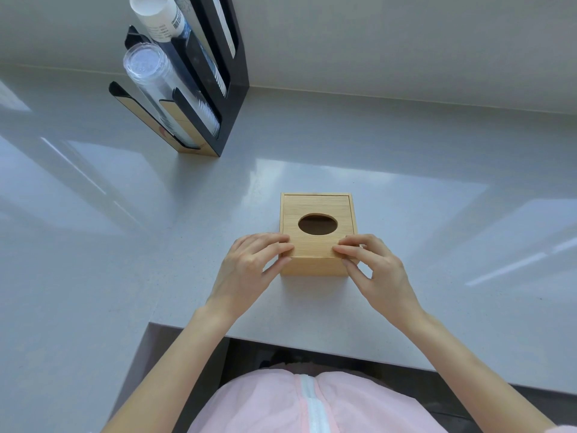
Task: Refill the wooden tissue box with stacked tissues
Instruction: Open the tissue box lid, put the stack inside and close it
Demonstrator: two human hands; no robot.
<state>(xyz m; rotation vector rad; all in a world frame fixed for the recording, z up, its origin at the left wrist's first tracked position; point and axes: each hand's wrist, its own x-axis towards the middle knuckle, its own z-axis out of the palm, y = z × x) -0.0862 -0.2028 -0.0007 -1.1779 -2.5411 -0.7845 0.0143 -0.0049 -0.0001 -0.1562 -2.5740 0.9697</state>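
bamboo-coloured wooden tissue box sits on the grey desk near its front edge, upright, lid on, oval opening dark, no tissue showing through it. left hand at the box's near-left corner, fingers curled, fingertips on the lid edge and thumb against the front face. right hand mirrors it at the near-right corner, fingertips pinching the top edge. both hands partly closed on the box rim, nothing else held.

step looks like opening: lid seems a sliding panel in a groove, and the hands are set to work it loose. refill not started by the look of it. next move probably calls for an even pull or push on both corners so the panel doesn't jam, with the body braced.

no stacked tissues visible anywhere in view, so they have to come from off-frame. black cup dispenser stands back-left, well apart from the box, holding clear cups and white cups. nothing blocks the hands. pink garment at bottom.
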